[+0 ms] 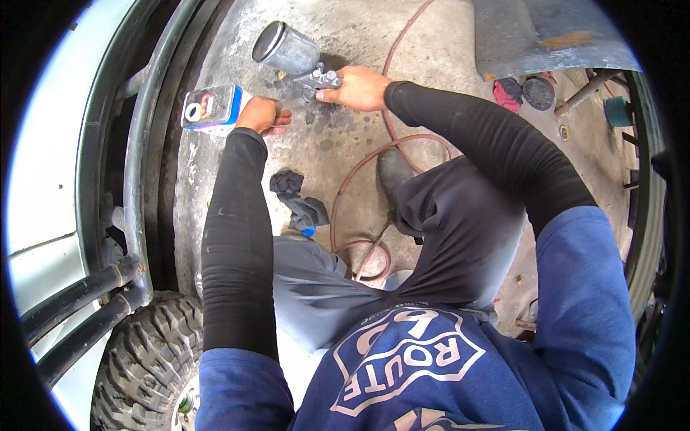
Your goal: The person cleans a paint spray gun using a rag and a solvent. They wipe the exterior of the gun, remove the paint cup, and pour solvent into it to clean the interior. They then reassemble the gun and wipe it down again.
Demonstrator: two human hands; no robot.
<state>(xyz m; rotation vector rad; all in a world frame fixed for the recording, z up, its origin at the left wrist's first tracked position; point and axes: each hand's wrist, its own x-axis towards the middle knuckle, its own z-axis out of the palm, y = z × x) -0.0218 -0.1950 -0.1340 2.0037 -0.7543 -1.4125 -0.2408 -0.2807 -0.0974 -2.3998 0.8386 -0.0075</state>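
Note:
My right hand (357, 87) is closed around a metal spray gun (316, 77), which has a grey paint-stained cup (296, 52) with a dark round lid. My left hand (259, 115) is just left of the gun's front end, its fingers pointing toward it and slightly apart. Nothing plainly shows in those fingers. Beside the left hand, and partly behind it, is a small blue and white box (210, 108) with a clear top and a white ring on it. Whether that hand touches the box is hard to tell.
A reddish hose (352, 176) loops across the stained concrete floor (338, 29). A dark crumpled cloth (298, 201) lies near my knees. To the left are a white vehicle's black side bar (136, 144) and knobby tyre (147, 359). A grey panel (550, 36) juts in at upper right.

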